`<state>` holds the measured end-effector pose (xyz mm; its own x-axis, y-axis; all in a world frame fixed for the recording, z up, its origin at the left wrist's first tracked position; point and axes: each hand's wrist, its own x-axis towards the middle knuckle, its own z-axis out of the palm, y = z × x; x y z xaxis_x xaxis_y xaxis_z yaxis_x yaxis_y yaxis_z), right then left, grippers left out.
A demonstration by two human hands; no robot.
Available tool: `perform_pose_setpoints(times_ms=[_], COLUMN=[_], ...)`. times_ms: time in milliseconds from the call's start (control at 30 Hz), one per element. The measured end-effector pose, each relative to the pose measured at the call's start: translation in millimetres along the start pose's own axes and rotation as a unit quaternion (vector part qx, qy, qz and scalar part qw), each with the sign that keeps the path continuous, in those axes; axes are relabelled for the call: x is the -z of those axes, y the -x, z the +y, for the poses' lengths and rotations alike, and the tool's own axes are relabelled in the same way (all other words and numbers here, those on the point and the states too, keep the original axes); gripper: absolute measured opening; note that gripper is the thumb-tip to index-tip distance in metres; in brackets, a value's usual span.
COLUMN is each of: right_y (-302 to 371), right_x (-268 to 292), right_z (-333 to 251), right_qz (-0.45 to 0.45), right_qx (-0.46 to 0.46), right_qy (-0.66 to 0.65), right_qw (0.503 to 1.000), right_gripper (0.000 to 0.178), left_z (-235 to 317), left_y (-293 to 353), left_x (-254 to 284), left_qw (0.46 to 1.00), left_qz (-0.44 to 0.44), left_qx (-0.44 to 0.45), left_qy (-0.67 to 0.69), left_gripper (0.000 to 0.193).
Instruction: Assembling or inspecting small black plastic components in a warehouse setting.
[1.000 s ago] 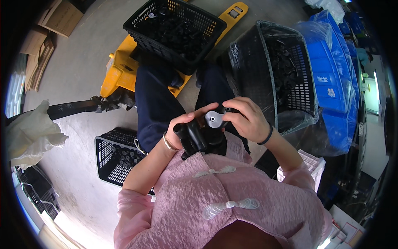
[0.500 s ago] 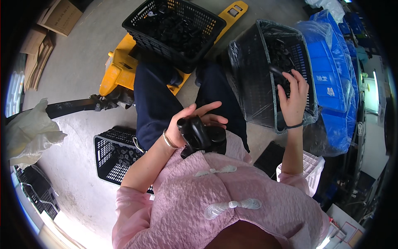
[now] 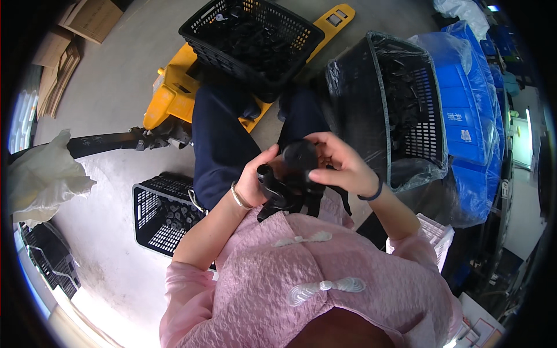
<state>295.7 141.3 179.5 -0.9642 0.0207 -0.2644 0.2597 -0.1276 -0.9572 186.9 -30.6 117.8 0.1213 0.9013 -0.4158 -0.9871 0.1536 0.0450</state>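
Hands at work above the lap, seen from the head. The right hand (image 3: 345, 165) pinches a black round part (image 3: 300, 154) between thumb and fingers; the part lies between the two hands, its face turned upward and slightly blurred. The left hand (image 3: 258, 181) rests against black tubes (image 3: 272, 187), thumb extended toward the round part; its other fingers are largely hidden, so whether they are closed cannot be told. The tubes lie between the hands, on the side nearer the body, close to the pink top (image 3: 267, 249). A bracelet (image 3: 238, 197) encircles the left wrist, a dark band (image 3: 374, 190) the right.

Beyond the hands, a black crate (image 3: 229, 62) of dark pieces stands over a yellow pallet jack (image 3: 169, 105). Right of the right hand, a lined crate (image 3: 357, 110) holds further dark pieces; blue bins (image 3: 464, 110) stand farther right, under clear film. Left of the left hand, a small crate (image 3: 165, 243) contains round-ended pieces. Cartons (image 3: 91, 18) lie well beyond it, at far left.
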Motion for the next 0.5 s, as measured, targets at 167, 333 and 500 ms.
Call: perform_pose_setpoints(times_ms=[167, 333, 500], right_y=[3.1, 5.0, 4.2], right_x=[10.3, 10.2, 14.0], right_z=[-9.3, -6.8, -2.2], right_qz=[0.047, 0.082, 0.083], right_qx=[-0.061, -0.050, -0.050], right_qy=[-0.134, -0.113, -0.115], right_qw=[0.988, 0.989, 0.989], right_gripper=[0.045, 0.046, 0.045], left_z=[-0.7, -0.9, -1.1], left_y=[-7.2, -7.8, -6.7], left_x=[-7.6, -5.4, -3.9], left_qw=[0.992, 0.990, 0.991], left_qz=[-0.114, -0.133, -0.125], left_qx=[-0.044, -0.038, -0.034], left_qy=[-0.032, -0.030, -0.021], left_gripper=[0.070, 0.072, 0.072])
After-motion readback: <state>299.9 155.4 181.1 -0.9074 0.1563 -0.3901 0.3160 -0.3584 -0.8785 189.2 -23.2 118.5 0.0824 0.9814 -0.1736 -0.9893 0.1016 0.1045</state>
